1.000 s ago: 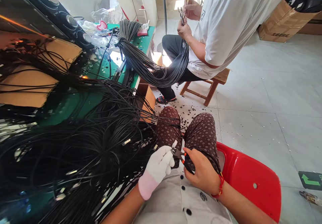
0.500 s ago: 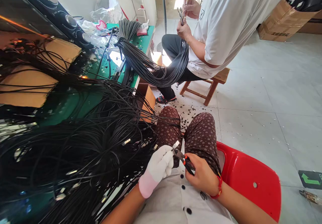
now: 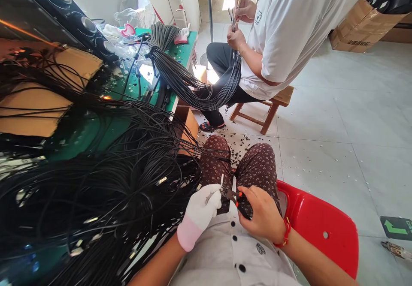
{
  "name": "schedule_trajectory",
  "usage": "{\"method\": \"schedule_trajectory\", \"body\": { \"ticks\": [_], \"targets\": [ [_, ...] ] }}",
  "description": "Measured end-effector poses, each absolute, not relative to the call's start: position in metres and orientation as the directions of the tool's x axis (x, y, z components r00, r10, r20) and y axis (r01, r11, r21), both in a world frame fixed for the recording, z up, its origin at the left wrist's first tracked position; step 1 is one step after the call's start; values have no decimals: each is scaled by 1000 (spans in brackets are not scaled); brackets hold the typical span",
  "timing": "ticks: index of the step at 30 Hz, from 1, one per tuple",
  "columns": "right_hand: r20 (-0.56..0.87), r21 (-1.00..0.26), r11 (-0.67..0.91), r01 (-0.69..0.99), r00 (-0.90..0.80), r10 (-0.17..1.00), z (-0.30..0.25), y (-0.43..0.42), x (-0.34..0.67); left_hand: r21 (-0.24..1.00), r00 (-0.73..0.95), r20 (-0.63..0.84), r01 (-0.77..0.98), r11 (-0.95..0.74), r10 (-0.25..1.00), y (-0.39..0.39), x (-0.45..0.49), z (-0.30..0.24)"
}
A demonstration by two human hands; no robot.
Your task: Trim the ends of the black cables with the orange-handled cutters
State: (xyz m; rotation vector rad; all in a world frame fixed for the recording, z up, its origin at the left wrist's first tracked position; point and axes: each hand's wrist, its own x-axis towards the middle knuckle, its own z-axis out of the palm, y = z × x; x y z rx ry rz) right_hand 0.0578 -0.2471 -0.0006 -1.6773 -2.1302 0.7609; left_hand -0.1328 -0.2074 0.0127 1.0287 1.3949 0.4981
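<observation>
My left hand [image 3: 201, 209], in a white glove with a pink cuff, is closed on a small cable connector [image 3: 222, 180] whose pale narrow edge sticks up past the fingertips. My right hand [image 3: 262, 213], bare with a red wrist cord, is wrapped round pliers [image 3: 230, 194] with black and orange handles. The jaws of the pliers meet the connector beside the gloved fingertips. Whether they bite on it I cannot tell. A large heap of black cables [image 3: 128, 170], several with pale connector ends, spreads to the left of my hands.
A person in a white shirt [image 3: 280, 28] sits ahead on a wooden stool [image 3: 273, 101], holding a bundle of cables [image 3: 199, 97]. The green table [image 3: 189, 48] runs along the left. A red plastic chair [image 3: 328, 221] is at right. Dark scraps [image 3: 240, 146] litter the floor.
The connector has turned in my left hand, from its broad face to its narrow edge. The handles of the pliers have spread apart, and my right hand has opened wider round them and shifted slightly right.
</observation>
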Motion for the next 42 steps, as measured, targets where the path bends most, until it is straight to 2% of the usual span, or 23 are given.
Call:
{"method": "schedule_trajectory", "body": {
  "ticks": [5, 14, 18, 22, 26, 28, 30, 32, 34, 36, 38, 40, 42],
  "targets": [
    [-92, -586, 158, 795, -259, 961, -4, -246, 58, 832, 180, -528, 305, 463, 830, -208, -135, 12],
    [-258, -685, 20, 728, -268, 928, 3, -245, 56, 857, 169, -372, 440, 268, 913, -207, -139, 11],
    [-277, -735, -27, 677, -263, 924, 5, -245, 55, 854, 173, -396, 432, 292, 902, -205, -138, 13],
    [-340, -835, -154, 528, -276, 899, 3, -248, 53, 852, 162, -441, 386, 355, 883, -207, -139, 9],
    [-438, -898, -392, 198, -337, 834, -3, -251, 52, 844, 159, -500, 311, 437, 851, -207, -138, 6],
    [-486, -839, -544, -29, -412, 771, -5, -254, 51, 834, 173, -533, 270, 480, 828, -206, -137, 9],
    [-529, -652, -717, -247, -529, 663, -7, -257, 50, 824, 199, -560, 237, 515, 804, -204, -135, 15],
    [-513, -425, -827, -368, -655, 555, -6, -259, 52, 817, 227, -576, 206, 539, 786, -202, -132, 19],
    [-473, -328, -843, -427, -698, 538, -3, -259, 58, 817, 250, -577, 176, 549, 778, -201, -132, 22],
    [-489, -399, -759, -515, -581, 651, 1, -256, 72, 816, 239, -578, 151, 558, 780, -201, -136, 21],
    [-524, -578, -608, -543, -324, 788, 5, -252, 89, 808, 195, -589, 137, 573, 784, -201, -142, 19],
    [-518, -725, -534, -435, -167, 839, 7, -248, 103, 792, 161, -610, 138, 595, 776, -201, -147, 18],
    [-497, -805, -525, -276, -171, 851, 7, -245, 109, 784, 167, -621, 144, 604, 766, -199, -149, 18]
  ]
}}
